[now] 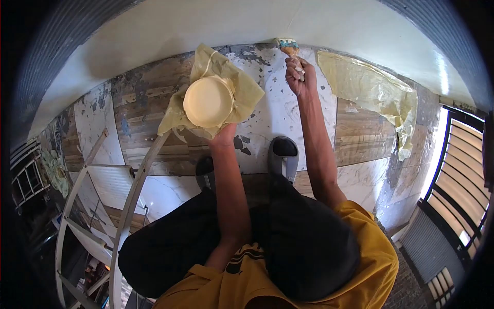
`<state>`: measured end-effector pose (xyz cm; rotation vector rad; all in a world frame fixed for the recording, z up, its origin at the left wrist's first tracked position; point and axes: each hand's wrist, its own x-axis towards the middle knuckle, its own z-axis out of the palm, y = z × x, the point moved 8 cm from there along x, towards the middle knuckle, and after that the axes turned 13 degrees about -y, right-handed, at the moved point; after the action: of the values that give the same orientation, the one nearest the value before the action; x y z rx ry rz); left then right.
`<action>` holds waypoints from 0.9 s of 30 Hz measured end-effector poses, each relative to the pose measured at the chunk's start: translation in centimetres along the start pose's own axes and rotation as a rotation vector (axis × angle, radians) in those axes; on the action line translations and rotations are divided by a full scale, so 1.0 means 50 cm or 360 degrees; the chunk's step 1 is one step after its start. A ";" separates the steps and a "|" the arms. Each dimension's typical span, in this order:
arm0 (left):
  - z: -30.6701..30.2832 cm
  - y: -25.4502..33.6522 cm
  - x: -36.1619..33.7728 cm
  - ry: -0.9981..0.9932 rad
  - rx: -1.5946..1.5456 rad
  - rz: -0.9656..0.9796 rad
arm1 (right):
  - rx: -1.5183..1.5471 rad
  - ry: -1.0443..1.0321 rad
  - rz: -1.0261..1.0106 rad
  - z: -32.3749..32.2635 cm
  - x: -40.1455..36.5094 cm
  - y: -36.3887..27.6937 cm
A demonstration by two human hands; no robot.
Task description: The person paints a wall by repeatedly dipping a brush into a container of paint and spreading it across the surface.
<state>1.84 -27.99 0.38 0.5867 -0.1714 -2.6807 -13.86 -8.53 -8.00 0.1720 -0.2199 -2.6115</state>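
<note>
My left hand holds up a round container of cream-coloured paint from below, with yellowish plastic sheet wrapped around it and hiding most of my fingers. My right hand is closed around the handle of a paintbrush. The brush's bristle end touches the foot of the pale wall, where the wall meets the tiled floor.
A metal ladder stands on the left, close to my left leg. More yellowish plastic lies along the wall on the right. A barred gate is at the far right. My two shoes are on the floor below my hands.
</note>
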 end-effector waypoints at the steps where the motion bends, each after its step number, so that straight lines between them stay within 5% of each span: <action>1: -0.004 0.004 0.002 -0.0004 -0.0006 0.0004 | 0.0104 -0.0042 -0.0022 0.014 0.007 0.002; 7: -0.013 0.013 0.001 -0.0064 -0.0023 -0.0036 | 0.0065 -0.0170 -0.0007 0.110 -0.028 0.024; 9: 0.014 -0.004 0.004 -0.0590 -0.0636 -0.0301 | 0.0028 -0.0215 -0.0013 0.159 -0.038 0.032; 10: 0.031 -0.008 0.002 -0.0586 -0.0644 -0.0301 | 0.0052 -0.0239 0.0005 0.176 -0.041 0.038; 12: -0.007 0.010 0.000 0.0038 -0.0171 -0.0043 | 0.0034 -0.0262 -0.0029 0.221 -0.055 0.046; 19: -0.017 0.027 0.015 -0.0098 -0.0078 -0.0017 | 0.0014 -0.0514 -0.0051 0.333 -0.169 0.088; 22: -0.004 0.035 0.015 -0.0331 -0.0150 -0.0031 | 0.0030 -0.0515 -0.0077 0.264 -0.233 0.070; 24: 0.016 0.029 0.011 -0.0663 -0.0501 -0.0182 | 0.0021 -0.0125 -0.0211 0.187 -0.258 0.055; 27: -0.014 0.038 0.015 -0.0218 -0.0264 -0.0016 | -0.0170 -0.0050 -0.0125 0.106 -0.226 0.038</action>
<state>2.17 -30.07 -0.16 0.3544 0.0170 -2.7115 -4.06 -3.83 -1.55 0.1045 -0.0860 -2.6977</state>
